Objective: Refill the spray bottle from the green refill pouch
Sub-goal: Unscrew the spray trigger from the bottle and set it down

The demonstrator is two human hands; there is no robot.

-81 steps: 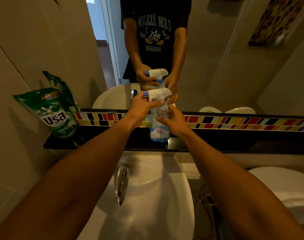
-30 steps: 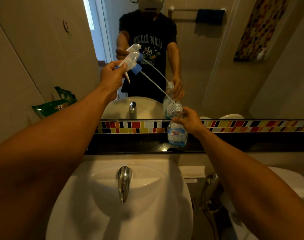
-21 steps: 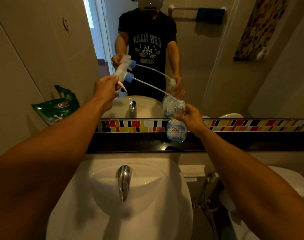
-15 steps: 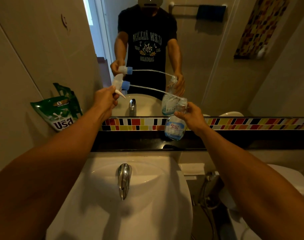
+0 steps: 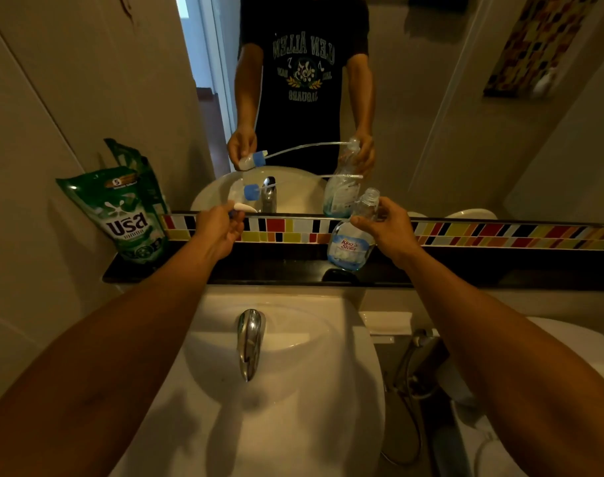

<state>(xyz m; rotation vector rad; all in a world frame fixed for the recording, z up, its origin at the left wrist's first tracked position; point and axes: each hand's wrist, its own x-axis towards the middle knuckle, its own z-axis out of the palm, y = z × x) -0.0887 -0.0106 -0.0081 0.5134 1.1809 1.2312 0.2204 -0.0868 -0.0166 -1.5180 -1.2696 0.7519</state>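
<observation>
Clear plastic spray bottle [image 5: 349, 237], neck uncapped, is tilting leftward above the black ledge [image 5: 466, 273], and the right hand [image 5: 385, 228] is gripping it around its upper body. Off to its left, the left hand [image 5: 219, 227] is closing around the white trigger head [image 5: 241, 200], whose blue collar and thin dip tube are pointing toward the bottle's mouth, the tube's tip ending just above it. Further left, the green refill pouch [image 5: 121, 215] is standing on the ledge's end against the wall. Below, the white basin [image 5: 293, 390] and chrome tap [image 5: 249, 342] are sitting between both forearms.
</observation>
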